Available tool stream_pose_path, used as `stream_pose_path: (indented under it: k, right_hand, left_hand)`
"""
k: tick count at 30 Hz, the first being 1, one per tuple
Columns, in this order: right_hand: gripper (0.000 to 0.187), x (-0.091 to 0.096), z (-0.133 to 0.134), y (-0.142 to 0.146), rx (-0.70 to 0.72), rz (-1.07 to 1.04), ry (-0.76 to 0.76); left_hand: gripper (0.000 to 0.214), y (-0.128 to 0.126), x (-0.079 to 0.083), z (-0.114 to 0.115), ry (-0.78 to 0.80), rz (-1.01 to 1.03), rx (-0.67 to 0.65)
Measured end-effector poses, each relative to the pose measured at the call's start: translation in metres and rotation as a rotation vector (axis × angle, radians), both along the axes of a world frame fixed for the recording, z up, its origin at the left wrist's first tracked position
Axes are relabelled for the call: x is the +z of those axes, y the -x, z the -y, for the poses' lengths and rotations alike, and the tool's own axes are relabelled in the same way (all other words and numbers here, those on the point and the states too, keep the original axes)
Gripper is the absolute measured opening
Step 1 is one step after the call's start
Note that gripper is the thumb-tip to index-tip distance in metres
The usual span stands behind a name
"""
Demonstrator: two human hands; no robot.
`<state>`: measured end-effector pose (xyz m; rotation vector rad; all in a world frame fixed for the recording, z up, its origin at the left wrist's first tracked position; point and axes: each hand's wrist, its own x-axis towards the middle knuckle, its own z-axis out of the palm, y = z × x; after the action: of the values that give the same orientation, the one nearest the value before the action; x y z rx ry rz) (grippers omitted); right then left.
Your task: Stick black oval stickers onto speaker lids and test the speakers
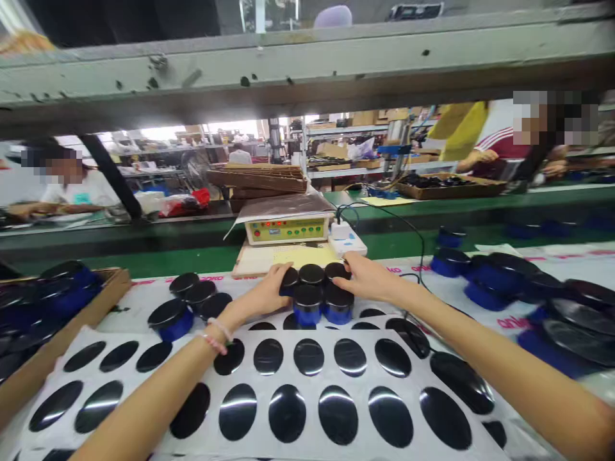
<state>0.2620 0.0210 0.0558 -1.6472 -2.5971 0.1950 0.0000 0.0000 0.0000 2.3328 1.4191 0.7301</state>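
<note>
A tight cluster of several small blue jars with black lids (314, 291) stands on the white bench. My left hand (266, 291) curls round the cluster's left side, fingers on a lid. My right hand (368, 275) cups its right side, fingers on the far right jar. Both hands press the group between them. Below lies a white sheet (288, 448) with rows of glossy black oval discs (307, 355).
Loose lidded jars (173, 317) sit left of my hands. A cardboard tray of jars (57, 307) is at far left; more blue jars (504, 275) pile at right. A beige electronic box with lights (287, 229) stands behind. Other people work across the green conveyor (192, 256).
</note>
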Motion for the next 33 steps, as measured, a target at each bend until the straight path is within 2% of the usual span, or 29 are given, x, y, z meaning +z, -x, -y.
stream_pose_path:
  k: [5,13,17,20,22,24,27,30,33]
  right_hand:
    - [0.031,0.011,-0.027,0.016,0.118,0.036,0.048]
    - [0.027,0.004,-0.027,-0.017,0.032,0.119,0.021]
    - [0.027,0.012,-0.022,0.009,0.128,0.077,-0.008]
    - [0.027,0.022,-0.021,0.043,0.256,0.054,0.038]
    - [0.026,0.027,-0.024,0.060,0.327,0.071,0.107]
    - [0.026,0.032,-0.028,0.066,0.365,0.091,0.151]
    - [0.026,0.033,-0.034,0.059,0.356,0.115,0.164]
    - [0.027,0.026,-0.036,0.051,0.326,0.129,0.163]
    - [0.028,0.013,-0.036,0.056,0.300,0.117,0.115]
  left_hand:
    - [0.050,-0.006,0.004,0.002,-0.020,-0.012,0.099]
    - [0.052,-0.003,0.011,0.014,0.021,-0.055,0.094]
    - [0.062,0.000,0.021,0.016,0.091,-0.110,0.082]
    - [0.091,-0.002,0.032,0.026,0.125,-0.161,0.094]
    - [0.102,-0.007,0.037,0.036,0.124,-0.193,0.103]
    - [0.099,-0.013,0.038,0.043,0.102,-0.217,0.102]
    - [0.088,-0.023,0.035,0.046,0.062,-0.246,0.092]
    - [0.081,-0.031,0.031,0.043,0.041,-0.263,0.065]
    - [0.085,-0.033,0.031,0.042,0.015,-0.264,0.050]
